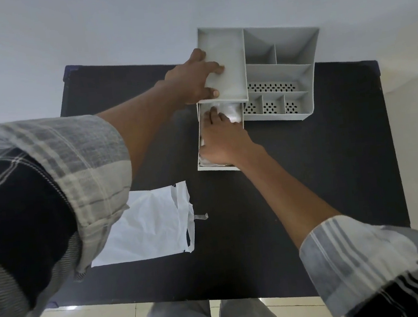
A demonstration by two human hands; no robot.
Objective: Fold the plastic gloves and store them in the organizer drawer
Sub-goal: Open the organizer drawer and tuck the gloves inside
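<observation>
A grey plastic organizer (295, 55) stands at the far edge of the black table. Its drawer (199, 144) is pulled out toward me. Folded clear plastic gloves (231, 111) lie inside the drawer. My right hand (222, 138) rests flat on them, palm down, inside the drawer. My left hand (192, 80) grips the left wall of the organizer's big top compartment, fingers inside and thumb at the front corner.
A white plastic bag (148, 225) lies flat on the black table (319, 173) near me on the left, with a small clear strip (201, 216) beside it. The organizer has several small perforated compartments (272, 106) at the front right. A pale wall rises behind.
</observation>
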